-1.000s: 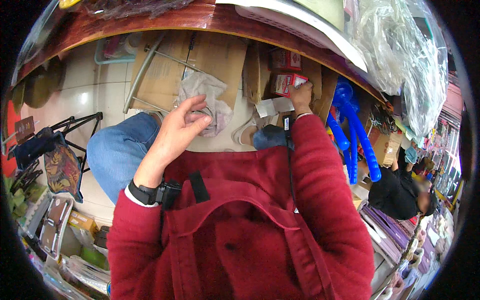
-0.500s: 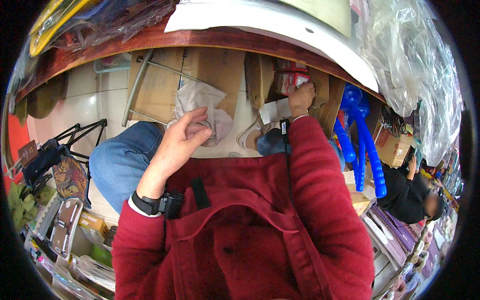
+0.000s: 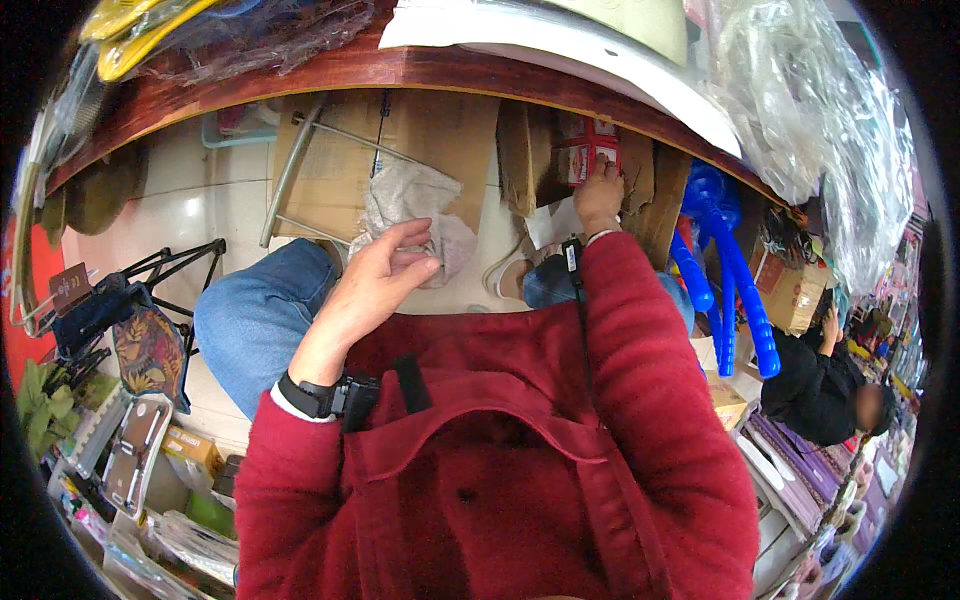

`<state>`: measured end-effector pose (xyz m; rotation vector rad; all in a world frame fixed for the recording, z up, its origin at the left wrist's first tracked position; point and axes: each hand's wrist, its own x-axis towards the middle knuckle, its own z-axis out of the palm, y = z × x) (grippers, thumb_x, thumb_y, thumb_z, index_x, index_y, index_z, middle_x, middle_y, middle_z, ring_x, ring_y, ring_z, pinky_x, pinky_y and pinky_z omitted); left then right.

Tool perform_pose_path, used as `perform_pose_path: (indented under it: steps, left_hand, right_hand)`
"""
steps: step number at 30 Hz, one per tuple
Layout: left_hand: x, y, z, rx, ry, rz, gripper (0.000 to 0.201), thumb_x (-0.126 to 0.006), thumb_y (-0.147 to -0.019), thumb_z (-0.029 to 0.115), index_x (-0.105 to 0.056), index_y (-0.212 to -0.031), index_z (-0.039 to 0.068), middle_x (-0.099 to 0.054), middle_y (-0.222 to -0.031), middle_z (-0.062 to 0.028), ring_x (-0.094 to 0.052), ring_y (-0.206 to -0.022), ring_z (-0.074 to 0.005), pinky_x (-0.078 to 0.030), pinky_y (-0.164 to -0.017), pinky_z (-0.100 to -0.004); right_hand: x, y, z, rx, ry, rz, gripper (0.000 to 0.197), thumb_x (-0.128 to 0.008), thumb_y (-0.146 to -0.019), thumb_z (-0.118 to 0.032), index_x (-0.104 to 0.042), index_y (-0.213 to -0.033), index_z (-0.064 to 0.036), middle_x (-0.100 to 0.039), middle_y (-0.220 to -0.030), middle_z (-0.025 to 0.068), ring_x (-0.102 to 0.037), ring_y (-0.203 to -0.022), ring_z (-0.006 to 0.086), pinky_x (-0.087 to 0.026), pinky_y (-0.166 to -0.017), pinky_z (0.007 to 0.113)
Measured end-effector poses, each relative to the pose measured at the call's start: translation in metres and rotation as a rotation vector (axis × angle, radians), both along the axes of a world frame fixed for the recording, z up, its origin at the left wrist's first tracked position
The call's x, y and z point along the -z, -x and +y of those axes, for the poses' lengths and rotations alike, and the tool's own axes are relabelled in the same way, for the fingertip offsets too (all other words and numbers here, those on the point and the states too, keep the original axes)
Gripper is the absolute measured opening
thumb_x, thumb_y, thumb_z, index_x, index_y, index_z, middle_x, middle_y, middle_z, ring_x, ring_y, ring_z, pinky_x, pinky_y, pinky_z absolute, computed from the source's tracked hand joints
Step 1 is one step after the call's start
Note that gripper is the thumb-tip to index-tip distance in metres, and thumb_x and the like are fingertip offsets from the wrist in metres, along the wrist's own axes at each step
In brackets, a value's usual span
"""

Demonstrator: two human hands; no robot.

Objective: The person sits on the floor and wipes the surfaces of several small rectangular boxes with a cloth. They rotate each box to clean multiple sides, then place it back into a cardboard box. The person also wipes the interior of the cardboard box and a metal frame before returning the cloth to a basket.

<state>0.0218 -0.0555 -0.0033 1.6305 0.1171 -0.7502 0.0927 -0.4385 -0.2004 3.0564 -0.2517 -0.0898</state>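
My right hand (image 3: 600, 197) reaches into an open cardboard box (image 3: 518, 160) under the counter. Its fingers stretch up against small red-and-white boxes (image 3: 577, 163) stacked inside; part of the fingers is hard to make out. In front of my left knee, my left hand (image 3: 375, 285) hovers with loosely bent fingers apart and nothing between them. Just beyond it, a crumpled greyish cloth (image 3: 410, 196) hangs by a metal tube frame (image 3: 292, 175).
A dark red counter edge (image 3: 300, 85) overhangs the boxes. Blue plastic tubes (image 3: 745, 285) hang at the right, near clear plastic sheeting (image 3: 800, 110). A folding stool (image 3: 150, 345) stands left. Another person in black (image 3: 805, 395) is at the far right.
The whole view has shifted slightly to the right. My right fingers have moved up a little on the red-and-white boxes. The left hand keeps much the same pose.
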Motion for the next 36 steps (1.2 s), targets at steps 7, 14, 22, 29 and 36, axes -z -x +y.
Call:
perform_pose_path:
  steps: [7,14,22,29,36]
  left_hand:
    - [-0.004,0.005,0.004,0.011,-0.005,0.003,0.050,-0.064,-0.092,0.017,-0.047,-0.137,0.000,-0.058,-0.130,-0.0159,-0.060,-0.107,-0.0181,-0.048,-0.093,-0.0315]
    - [-0.002,0.009,0.006,0.027,-0.001,-0.096,0.056,-0.068,-0.089,0.026,-0.049,-0.135,0.000,-0.060,-0.126,-0.0192,-0.064,-0.103,-0.0224,-0.053,-0.085,-0.0334]
    - [0.005,0.018,0.012,-0.002,0.039,-0.144,0.059,-0.070,-0.086,0.030,-0.051,-0.134,0.004,-0.063,-0.122,-0.0174,-0.065,-0.101,-0.0216,-0.052,-0.087,-0.0337]
    - [-0.028,0.019,0.020,-0.002,0.211,-0.050,0.057,-0.065,-0.092,0.025,-0.043,-0.141,0.004,-0.054,-0.134,-0.0130,-0.057,-0.115,-0.0194,-0.048,-0.094,-0.0327]
    - [-0.075,0.003,0.020,-0.083,0.431,-0.233,0.057,-0.065,-0.092,0.023,-0.043,-0.140,0.002,-0.053,-0.135,-0.0167,-0.055,-0.118,-0.0225,-0.046,-0.098,-0.0351]
  right_hand:
    - [-0.028,0.021,0.032,0.010,-0.076,-0.010,0.054,-0.071,-0.073,-0.021,-0.057,-0.124,-0.0073,-0.057,-0.123,0.0226,-0.055,-0.113,0.0394,-0.047,-0.095,0.050]
    - [-0.064,0.058,0.083,0.045,-0.313,0.454,0.032,-0.065,-0.081,-0.026,-0.066,-0.109,-0.0118,-0.067,-0.108,0.0185,-0.063,-0.102,0.0366,-0.052,-0.086,0.047]
    - [-0.122,0.083,0.131,-0.295,-0.490,0.517,0.038,-0.064,-0.084,-0.028,-0.063,-0.116,-0.0077,-0.066,-0.106,0.0209,-0.062,-0.100,0.0391,-0.050,-0.087,0.046]
    - [-0.218,0.061,0.172,-0.558,-0.715,0.215,0.038,-0.064,-0.085,-0.022,-0.061,-0.118,-0.0030,-0.064,-0.108,0.0217,-0.060,-0.102,0.0390,-0.049,-0.087,0.044]
    - [-0.288,0.050,0.200,-0.655,-0.808,0.022,0.042,-0.065,-0.083,-0.018,-0.058,-0.122,-0.0044,-0.063,-0.114,0.0196,-0.060,-0.105,0.0374,-0.049,-0.090,0.044]
